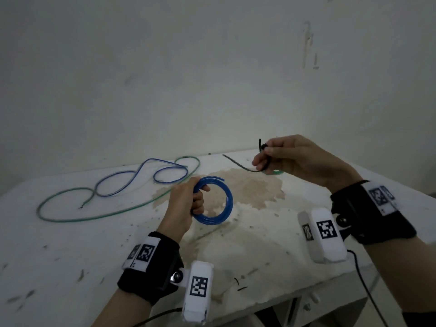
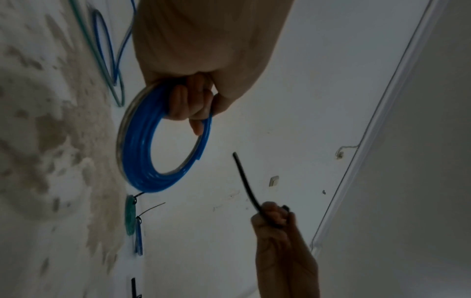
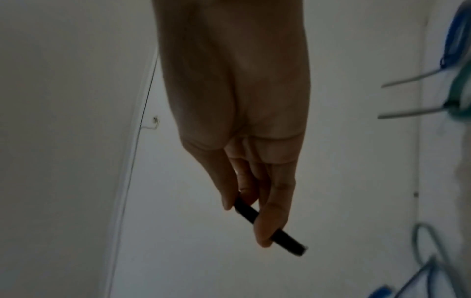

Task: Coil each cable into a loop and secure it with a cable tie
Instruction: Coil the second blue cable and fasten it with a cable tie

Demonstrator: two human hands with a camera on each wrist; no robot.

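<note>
Now, over the stained worktop (image 1: 271, 244), I hold a blue cable (image 1: 219, 204) wound into a loop, my left hand (image 1: 186, 204) curled tight round the turns at the loop's nine o'clock side. One cut end springs free at about one o'clock on the ring. My right hand (image 1: 295, 159), raised at two o'clock from the loop and well apart from it, pinches a black cable tie (image 1: 245, 166) between thumb and fingers, its long tail pointing toward the coil. At ten o'clock on the worktop lie a green cable (image 1: 94, 217) and a thinner blue cable (image 1: 132, 179), both loose and uncoiled. In the left wrist view two small bundles, one green (image 2: 130, 216) and one blue (image 2: 139, 236), lie beside each other with tie tails sticking out, apparently finished.

I judge the blue cable light but springy: the turns look ready to fan open if my grip slackens, so the hold belongs across all the strands at once. The tie looks thin, flexible and easy to drop; it is best held near its head, leaving the tail free to thread through the loop and round the strands just beside my left fingers (image 2: 186, 104).
</note>
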